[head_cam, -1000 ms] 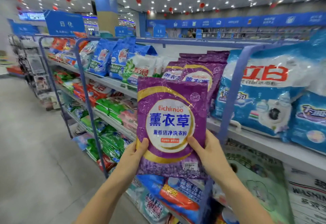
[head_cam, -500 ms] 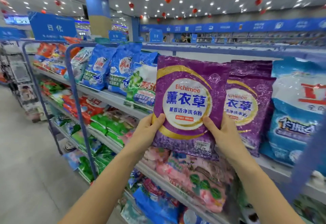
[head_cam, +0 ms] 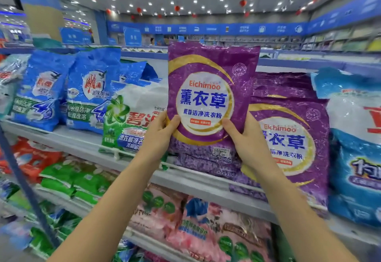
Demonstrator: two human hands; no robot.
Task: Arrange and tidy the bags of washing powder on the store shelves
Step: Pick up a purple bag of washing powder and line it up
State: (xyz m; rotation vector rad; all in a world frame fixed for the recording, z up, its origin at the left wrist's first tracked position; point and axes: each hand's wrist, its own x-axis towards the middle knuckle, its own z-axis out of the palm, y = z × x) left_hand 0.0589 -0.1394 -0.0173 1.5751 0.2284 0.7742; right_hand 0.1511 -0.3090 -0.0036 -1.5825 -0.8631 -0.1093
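I have the purple Eichimoo washing powder bag (head_cam: 210, 100) upright above the top shelf (head_cam: 86, 138), my left hand (head_cam: 158, 135) and right hand (head_cam: 245, 140) each pinching a lower edge. It fronts what seems a stack of purple bags (head_cam: 288, 138), with a green-and-white bag (head_cam: 132, 117) left and a blue Liby bag (head_cam: 356, 148) right.

"Eichimoo" and "薰衣草" on the near purple bag (head_cam: 210, 96); large "4" on a blue bag (head_cam: 43, 90).
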